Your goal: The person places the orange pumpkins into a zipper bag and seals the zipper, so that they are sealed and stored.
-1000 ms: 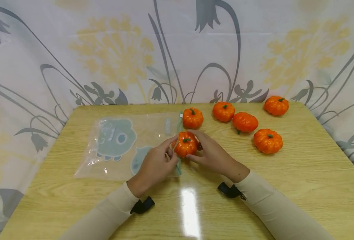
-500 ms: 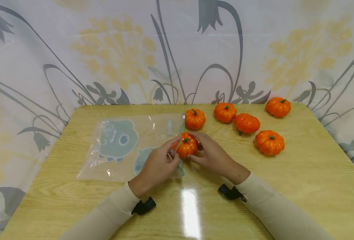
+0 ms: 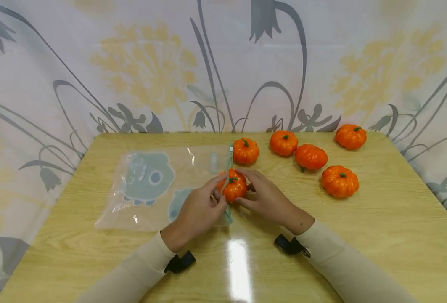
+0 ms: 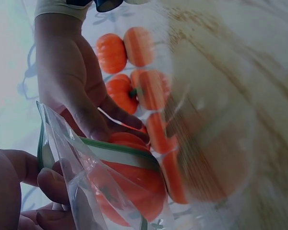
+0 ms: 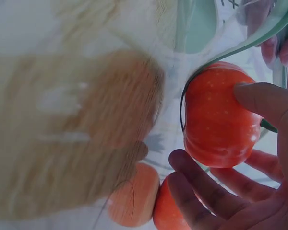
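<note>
A clear zip bag [image 3: 113, 214] with pale teal cartoon prints lies flat on the table, its green zip edge [image 3: 228, 216] toward the right. My left hand [image 3: 197, 210] pinches the upper layer at the bag's mouth, lifted in the left wrist view. A small orange pumpkin [image 3: 236, 191] with a green stem sits partly inside that mouth, its left part behind the plastic. My right hand [image 3: 272, 202] holds this pumpkin from the right, thumb [image 5: 259, 98] on one side and fingers around the other. The right wrist view shows the zip edge against the pumpkin's skin.
One orange pumpkin [image 3: 245, 151] stands beside the bag's far corner. Several others, among them a tipped pumpkin [image 3: 311, 157] and a nearer pumpkin [image 3: 339, 181], lie on the right of the wooden table [image 3: 382, 219]. A flower-printed cloth [image 3: 227, 63] hangs behind.
The held pumpkin has shifted slightly left and nearer to me, a bit deeper into the bag's mouth, with the right hand following. The left hand keeps its pinch; the other pumpkins stay put.
</note>
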`<state>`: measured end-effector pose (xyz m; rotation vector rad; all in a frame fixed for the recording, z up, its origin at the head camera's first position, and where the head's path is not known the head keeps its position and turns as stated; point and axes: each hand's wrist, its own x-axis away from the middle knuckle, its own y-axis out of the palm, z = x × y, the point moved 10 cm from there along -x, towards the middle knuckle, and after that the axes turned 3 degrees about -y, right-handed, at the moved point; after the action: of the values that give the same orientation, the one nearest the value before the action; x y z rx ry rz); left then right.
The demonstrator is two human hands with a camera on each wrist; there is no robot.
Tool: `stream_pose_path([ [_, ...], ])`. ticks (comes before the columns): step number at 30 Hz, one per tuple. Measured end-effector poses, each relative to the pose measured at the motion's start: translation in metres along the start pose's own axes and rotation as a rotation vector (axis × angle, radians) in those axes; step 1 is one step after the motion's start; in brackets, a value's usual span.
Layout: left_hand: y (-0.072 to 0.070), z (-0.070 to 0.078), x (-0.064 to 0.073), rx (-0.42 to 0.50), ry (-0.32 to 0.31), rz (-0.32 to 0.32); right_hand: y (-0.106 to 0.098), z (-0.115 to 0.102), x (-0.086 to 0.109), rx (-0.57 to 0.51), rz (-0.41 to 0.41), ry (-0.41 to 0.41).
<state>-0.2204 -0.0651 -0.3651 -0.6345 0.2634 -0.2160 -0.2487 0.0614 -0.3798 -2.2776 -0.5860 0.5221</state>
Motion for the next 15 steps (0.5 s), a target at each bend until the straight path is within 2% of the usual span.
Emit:
stream_pose_path([
  [3,-0.0018,0.0019,-0.0003,-0.004,0.018,0.013,-0.0007,-0.0013,-0.0013,0.006,0.002,-0.002],
  [10,0.003,-0.0005,0.0012,-0.015,-0.002,-0.016,0.0051,0.006,0.0007,-0.023,-0.047,0.072],
  [15,0.0043,0.0001,0.002,-0.016,-0.001,-0.017,0.0048,0.0057,0.0018,0.017,-0.035,0.05],
])
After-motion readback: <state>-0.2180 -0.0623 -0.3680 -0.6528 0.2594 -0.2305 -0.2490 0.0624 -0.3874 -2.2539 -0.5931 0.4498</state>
